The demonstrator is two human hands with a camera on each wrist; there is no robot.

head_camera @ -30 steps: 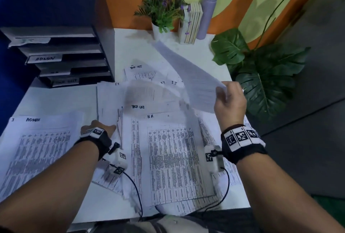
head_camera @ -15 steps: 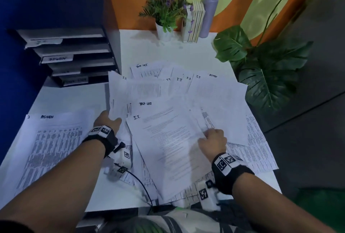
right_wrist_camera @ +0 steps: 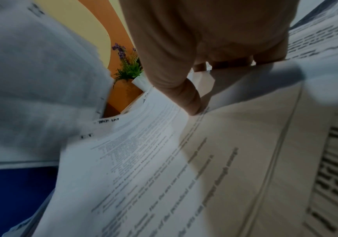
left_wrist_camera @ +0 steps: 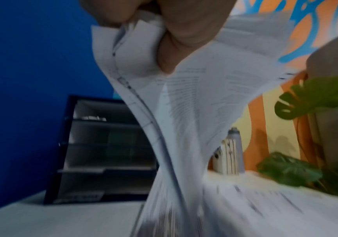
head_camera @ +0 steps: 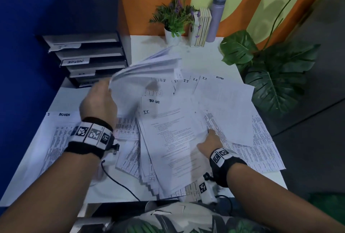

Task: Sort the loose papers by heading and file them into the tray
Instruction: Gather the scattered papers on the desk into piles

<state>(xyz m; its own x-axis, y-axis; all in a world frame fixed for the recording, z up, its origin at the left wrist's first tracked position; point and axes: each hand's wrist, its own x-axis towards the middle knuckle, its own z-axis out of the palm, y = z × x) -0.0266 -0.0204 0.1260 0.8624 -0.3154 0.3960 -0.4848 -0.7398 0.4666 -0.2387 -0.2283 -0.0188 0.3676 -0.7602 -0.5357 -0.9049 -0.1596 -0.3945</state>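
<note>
One white table (head_camera: 153, 46); everything below is placed relative to it. One black tiered tray (head_camera: 87, 53) at its far-left corner: four tiers visible, each with a label strip, only "ADMIN" on the second tier readable, bottom tier partly hidden behind the lifted papers. One big monstera plant (head_camera: 276, 75) off the right edge, upper leaves cut off by the frame. Loose papers (head_camera: 214, 105) fanned over the table centre and right. Exact sheet count is not possible because they overlap. Headings I can read: five "I.T.", one "ADMIN" at the far right and one that looks like "TASK LIST". One separate "ADMIN" sheet pile (head_camera: 50, 139) at the near-left, partly covered by the left forearm.

Left hand (head_camera: 99, 102) is clenched around the edge of a lifted bundle of sheets (head_camera: 147, 66), raised above the table centre-left. The left wrist view confirms fingers (left_wrist_camera: 184, 40) curled on the bundle (left_wrist_camera: 194, 104); text is motion-blurred and the sheet count is unclear.

Right hand (head_camera: 211, 141) lies on the fanned papers near the table's front-centre, with thumb (right_wrist_camera: 186, 96) and fingertips pressed on the top "I.T." sheet (right_wrist_camera: 164, 160). Can't tell whether it's pinching the edge or just pressing.

Far edge of the table: one small potted purple flower (head_camera: 175, 18), one stack of books (head_camera: 203, 25) standing upright, one grey bottle (head_camera: 216, 16).
</note>
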